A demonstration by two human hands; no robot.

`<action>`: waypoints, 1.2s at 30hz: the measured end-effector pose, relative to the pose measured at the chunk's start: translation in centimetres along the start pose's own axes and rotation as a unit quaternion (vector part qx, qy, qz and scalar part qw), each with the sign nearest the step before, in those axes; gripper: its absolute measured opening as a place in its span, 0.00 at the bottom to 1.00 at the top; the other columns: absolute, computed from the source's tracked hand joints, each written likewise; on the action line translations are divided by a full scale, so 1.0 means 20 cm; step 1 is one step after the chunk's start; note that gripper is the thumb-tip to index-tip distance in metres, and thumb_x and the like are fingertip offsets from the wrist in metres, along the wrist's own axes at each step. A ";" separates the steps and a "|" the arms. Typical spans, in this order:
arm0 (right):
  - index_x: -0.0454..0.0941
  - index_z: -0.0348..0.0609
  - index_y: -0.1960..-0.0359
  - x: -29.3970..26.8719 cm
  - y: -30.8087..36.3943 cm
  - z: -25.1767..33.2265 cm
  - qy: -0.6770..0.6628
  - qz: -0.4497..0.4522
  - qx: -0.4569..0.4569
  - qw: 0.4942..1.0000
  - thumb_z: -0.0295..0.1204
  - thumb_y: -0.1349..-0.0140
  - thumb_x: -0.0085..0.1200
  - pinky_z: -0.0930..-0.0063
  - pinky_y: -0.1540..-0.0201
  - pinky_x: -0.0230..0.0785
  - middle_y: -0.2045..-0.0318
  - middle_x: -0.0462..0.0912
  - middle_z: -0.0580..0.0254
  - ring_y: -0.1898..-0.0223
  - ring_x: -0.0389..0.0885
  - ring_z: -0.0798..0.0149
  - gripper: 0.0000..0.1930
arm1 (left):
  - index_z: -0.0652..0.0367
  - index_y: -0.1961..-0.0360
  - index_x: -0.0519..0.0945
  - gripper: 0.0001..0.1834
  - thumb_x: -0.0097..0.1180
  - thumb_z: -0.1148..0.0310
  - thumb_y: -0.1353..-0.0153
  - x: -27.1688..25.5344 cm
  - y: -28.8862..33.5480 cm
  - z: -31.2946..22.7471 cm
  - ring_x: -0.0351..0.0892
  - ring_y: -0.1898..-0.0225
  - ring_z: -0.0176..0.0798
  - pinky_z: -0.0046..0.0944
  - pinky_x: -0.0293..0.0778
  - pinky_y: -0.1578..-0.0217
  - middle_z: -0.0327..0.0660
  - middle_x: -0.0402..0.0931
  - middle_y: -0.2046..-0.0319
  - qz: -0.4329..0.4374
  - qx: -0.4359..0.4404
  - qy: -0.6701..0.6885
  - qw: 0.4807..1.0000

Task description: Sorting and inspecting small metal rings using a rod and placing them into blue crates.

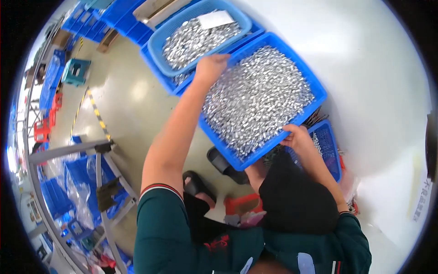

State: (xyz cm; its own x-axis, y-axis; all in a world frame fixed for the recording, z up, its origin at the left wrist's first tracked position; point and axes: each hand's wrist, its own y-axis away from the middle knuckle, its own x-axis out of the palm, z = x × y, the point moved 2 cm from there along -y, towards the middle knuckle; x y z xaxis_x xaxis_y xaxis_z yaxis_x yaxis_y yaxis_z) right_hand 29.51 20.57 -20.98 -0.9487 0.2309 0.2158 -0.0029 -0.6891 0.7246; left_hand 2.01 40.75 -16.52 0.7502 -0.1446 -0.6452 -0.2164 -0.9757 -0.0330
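A blue plastic bin (pixel 321 93) full of small shiny metal parts (pixel 258 98) is before me, between my two hands. My left hand (pixel 211 68) is closed on its far left rim, with the fingertips partly hidden. At the near right side my right hand (pixel 299 137) grips the rim, thumb on top and the other fingers mostly under it. Just beyond my left hand is a light blue basin (pixel 157 45) of similar metal parts, with a white slip of paper (pixel 215 19) on top. The basin rests over another blue bin (pixel 145 57).
A smaller blue basket (pixel 335 160) with metal parts stands beside my right forearm. White sheeting or wall (pixel 374 82) borders the right. On the left are a grey metal frame (pixel 68 150), stacked blue crates (pixel 84 23) and a teal stool (pixel 76 72). My sandalled feet (pixel 200 187) are below.
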 end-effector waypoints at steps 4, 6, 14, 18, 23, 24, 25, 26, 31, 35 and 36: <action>0.73 0.38 0.69 -0.01 0.05 -0.09 -0.003 -0.013 0.014 1.000 0.31 0.53 0.54 0.65 0.69 0.75 0.74 0.78 0.58 0.72 0.79 0.61 0.11 | 0.65 0.57 0.76 0.15 0.50 0.67 0.42 -0.32 0.43 -0.15 0.74 0.59 0.33 0.30 0.66 0.56 0.43 0.77 0.62 -0.112 -0.036 0.311 0.943; 0.73 0.39 0.69 0.04 0.07 -0.14 -0.013 -0.003 0.016 1.000 0.30 0.52 0.54 0.63 0.67 0.74 0.74 0.78 0.59 0.72 0.78 0.61 0.10 | 0.66 0.58 0.76 0.15 0.51 0.66 0.43 -0.36 0.68 0.08 0.74 0.67 0.31 0.31 0.68 0.66 0.40 0.77 0.68 -0.229 -0.115 0.243 0.936; 0.71 0.43 0.66 0.23 0.24 -0.48 0.023 0.021 -0.010 0.999 0.33 0.47 0.53 0.62 0.63 0.73 0.73 0.77 0.63 0.68 0.77 0.62 0.10 | 0.71 0.49 0.65 0.33 0.37 0.48 0.40 0.27 1.71 0.30 0.69 0.54 0.63 0.50 0.64 0.53 0.64 0.70 0.58 -0.203 -0.349 0.279 0.871; 0.71 0.45 0.65 0.40 0.40 -0.63 0.001 0.044 -0.006 0.999 0.30 0.44 0.52 0.68 0.60 0.69 0.69 0.79 0.64 0.66 0.77 0.66 0.07 | 0.73 0.42 0.53 0.40 0.48 0.51 0.45 0.26 1.90 0.22 0.66 0.50 0.61 0.48 0.63 0.51 0.63 0.66 0.51 -0.280 -0.364 0.202 0.865; 0.68 0.41 0.57 0.30 0.41 -0.81 -0.035 0.060 -0.017 0.997 0.31 0.42 0.49 0.61 0.59 0.72 0.61 0.77 0.57 0.60 0.77 0.60 0.13 | 0.73 0.45 0.56 0.36 0.49 0.55 0.46 0.24 1.99 0.25 0.69 0.53 0.58 0.49 0.65 0.53 0.61 0.68 0.54 -0.239 -0.371 0.193 0.876; 0.68 0.41 0.57 0.28 0.40 -0.85 -0.040 0.055 -0.019 0.998 0.31 0.42 0.49 0.61 0.59 0.72 0.61 0.77 0.57 0.60 0.77 0.60 0.13 | 0.73 0.45 0.56 0.36 0.49 0.55 0.46 0.24 2.01 0.26 0.69 0.53 0.58 0.49 0.65 0.53 0.61 0.68 0.54 -0.233 -0.368 0.193 0.879; 0.68 0.41 0.58 0.28 0.39 -0.85 -0.031 0.053 -0.011 0.998 0.31 0.43 0.49 0.61 0.59 0.73 0.62 0.77 0.57 0.61 0.77 0.60 0.12 | 0.73 0.45 0.56 0.36 0.50 0.55 0.46 0.23 2.01 0.27 0.70 0.54 0.58 0.49 0.66 0.54 0.61 0.68 0.55 -0.226 -0.370 0.191 0.881; 0.68 0.41 0.59 0.28 0.38 -0.86 -0.024 0.051 -0.003 0.998 0.30 0.43 0.49 0.62 0.60 0.73 0.63 0.77 0.58 0.62 0.77 0.60 0.12 | 0.73 0.45 0.56 0.35 0.50 0.56 0.46 0.22 2.00 0.27 0.70 0.55 0.59 0.49 0.67 0.55 0.61 0.69 0.56 -0.218 -0.371 0.189 0.883; 0.68 0.43 0.56 0.28 0.29 -0.73 0.018 0.035 0.008 0.999 0.34 0.44 0.49 0.61 0.58 0.69 0.64 0.78 0.58 0.61 0.76 0.59 0.15 | 0.72 0.49 0.59 0.32 0.50 0.57 0.48 0.18 1.89 0.23 0.72 0.58 0.61 0.51 0.68 0.57 0.63 0.71 0.60 -0.187 -0.380 0.167 0.890; 0.70 0.39 0.59 0.08 0.28 -0.42 0.153 0.084 0.025 0.984 0.45 0.43 0.51 0.62 0.67 0.73 0.68 0.76 0.56 0.69 0.77 0.58 0.21 | 0.70 0.45 0.58 0.39 0.46 0.46 0.46 0.27 1.65 0.13 0.70 0.54 0.62 0.51 0.65 0.53 0.63 0.70 0.57 -0.113 -0.376 0.145 0.908; 0.70 0.36 0.61 0.09 0.34 -0.33 0.181 0.066 0.007 0.981 0.46 0.44 0.51 0.66 0.70 0.73 0.71 0.75 0.56 0.70 0.77 0.60 0.22 | 0.68 0.44 0.57 0.41 0.44 0.42 0.47 0.30 1.62 0.18 0.70 0.54 0.61 0.51 0.65 0.53 0.62 0.70 0.56 -0.126 -0.356 0.132 0.917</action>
State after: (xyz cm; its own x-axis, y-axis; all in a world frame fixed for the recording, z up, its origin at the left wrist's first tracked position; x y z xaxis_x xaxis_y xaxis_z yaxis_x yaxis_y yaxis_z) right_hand 25.58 11.66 -19.96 -0.9908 -0.1200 0.0631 0.1288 -0.6871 0.7151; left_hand -2.69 8.82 -24.19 0.8660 0.1579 -0.4745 0.3765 -0.8304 0.4108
